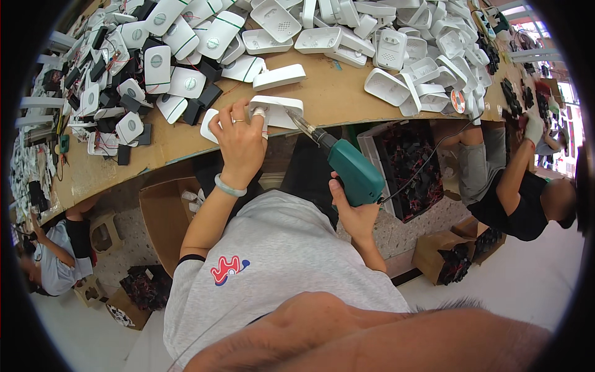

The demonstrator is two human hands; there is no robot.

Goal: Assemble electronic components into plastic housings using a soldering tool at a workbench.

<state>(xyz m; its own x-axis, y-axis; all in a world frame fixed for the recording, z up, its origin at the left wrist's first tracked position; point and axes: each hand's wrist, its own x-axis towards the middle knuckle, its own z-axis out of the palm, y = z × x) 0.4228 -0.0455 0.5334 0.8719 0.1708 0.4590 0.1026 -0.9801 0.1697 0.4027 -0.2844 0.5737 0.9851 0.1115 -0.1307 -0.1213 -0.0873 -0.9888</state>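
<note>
We are at a tan worktable [338, 84] that runs in a bent band across the view, above a speckled floor. Nearest to us is the grey shirt [304, 248] of the person wearing the camera. In front of it the right hand [356, 214] has its fingers closed around the lower end of a green power driver [356, 172], from which a black cord [427, 162] trails to the right. The left hand [240, 136], with a pale bangle [230, 186] at its wrist, reaches the table edge; its fingers are bent, one covered fingertip at the left end of a white shell [277, 115]. We cannot tell whether they grip that shell or only press on it. The shell is at the table's near edge, its hollow side toward us, with the driver's tip at its opening; we cannot make out a screw there.

Just beyond it another white casing [279, 76] lies on its side. Farther off, we see a heap of white units [214, 37] mixed with black blocks [209, 94] on the left, and hollow white housings [387, 87] on the right. Away to the right sits a co-worker in black [524, 204].
</note>
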